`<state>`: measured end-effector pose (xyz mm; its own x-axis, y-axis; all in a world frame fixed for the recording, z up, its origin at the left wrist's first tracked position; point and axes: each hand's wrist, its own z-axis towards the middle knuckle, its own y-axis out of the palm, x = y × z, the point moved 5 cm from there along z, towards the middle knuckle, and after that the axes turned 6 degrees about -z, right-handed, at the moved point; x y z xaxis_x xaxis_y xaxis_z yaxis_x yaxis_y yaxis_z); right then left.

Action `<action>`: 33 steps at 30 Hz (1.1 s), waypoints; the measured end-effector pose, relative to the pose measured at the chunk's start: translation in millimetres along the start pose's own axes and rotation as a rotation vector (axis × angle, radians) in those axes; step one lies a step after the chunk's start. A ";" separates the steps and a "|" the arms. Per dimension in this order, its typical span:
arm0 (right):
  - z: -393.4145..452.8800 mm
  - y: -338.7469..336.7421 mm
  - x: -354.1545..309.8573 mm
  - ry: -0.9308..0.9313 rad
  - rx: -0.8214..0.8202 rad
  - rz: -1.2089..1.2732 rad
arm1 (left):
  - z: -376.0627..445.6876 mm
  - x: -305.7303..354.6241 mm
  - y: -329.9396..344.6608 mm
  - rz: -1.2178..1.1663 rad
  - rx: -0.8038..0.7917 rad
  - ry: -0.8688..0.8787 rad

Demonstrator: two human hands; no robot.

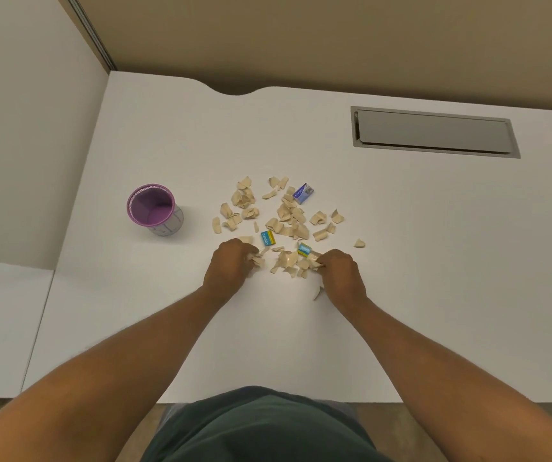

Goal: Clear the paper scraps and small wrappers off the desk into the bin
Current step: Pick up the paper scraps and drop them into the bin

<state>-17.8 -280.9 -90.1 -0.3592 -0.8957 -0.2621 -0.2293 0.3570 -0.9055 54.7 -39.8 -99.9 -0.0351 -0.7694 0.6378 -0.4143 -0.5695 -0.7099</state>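
Several beige paper scraps lie scattered in the middle of the white desk. Among them are a blue and white wrapper at the far side and two teal and yellow wrappers nearer me. The small purple-rimmed bin stands upright to the left of the pile, its inside showing nothing. My left hand is closed over scraps at the pile's near left edge. My right hand is closed over scraps at the near right edge, beside one teal wrapper. One scrap pokes out by my right wrist.
A grey cable hatch is set flush into the desk at the back right. Beige partition walls enclose the desk at the back and left. A lower white surface adjoins on the left.
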 end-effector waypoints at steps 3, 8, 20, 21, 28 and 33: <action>-0.8 -6.1 -0.1 0.089 0.022 0.151 | -7.1 0.2 -16.6 -0.127 0.100 -0.006; -5.0 -7.4 -6.2 0.242 0.037 0.363 | -24.1 -1.3 -66.0 -0.400 0.330 -0.006; 6.3 -25.4 -108.6 0.030 0.060 0.446 | -6.2 -54.4 -207.7 -0.312 0.477 -0.273; 6.9 -24.4 -114.7 0.019 0.049 0.452 | -2.7 -52.0 -208.9 -0.294 0.444 -0.279; 17.4 -34.9 -162.0 -0.081 0.017 0.472 | 3.8 -63.3 -215.4 -0.208 0.440 -0.320; 36.6 -55.2 -239.0 -0.298 0.025 0.471 | -17.2 -69.9 -225.1 -0.322 0.617 -0.370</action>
<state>113.8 -96.3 10.3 -0.1453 -0.6784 -0.7202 -0.0830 0.7337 -0.6744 134.8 147.2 20.4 0.3509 -0.5241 0.7760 0.2309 -0.7547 -0.6141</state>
